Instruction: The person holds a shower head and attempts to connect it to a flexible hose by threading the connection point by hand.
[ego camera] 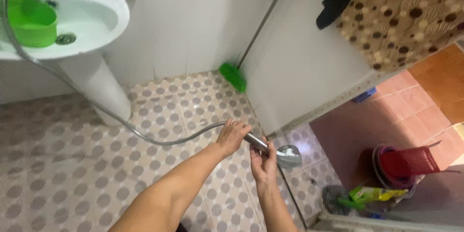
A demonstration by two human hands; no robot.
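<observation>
Below, green packet (pixel 372 194), red basket (pixel 410 161)

Shower handle (pixel 255 141) partly hidden under both hands, sink (pixel 104 17) cut off by left edge, broom (pixel 233 76) handle top out of frame, corner clutter blurred

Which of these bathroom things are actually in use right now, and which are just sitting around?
In use:
shower head, held by the right hand
metal hose, gripped at its end by the left hand

Lying about:
green tub in the sink
green broom
red basket
dotted curtain
</observation>
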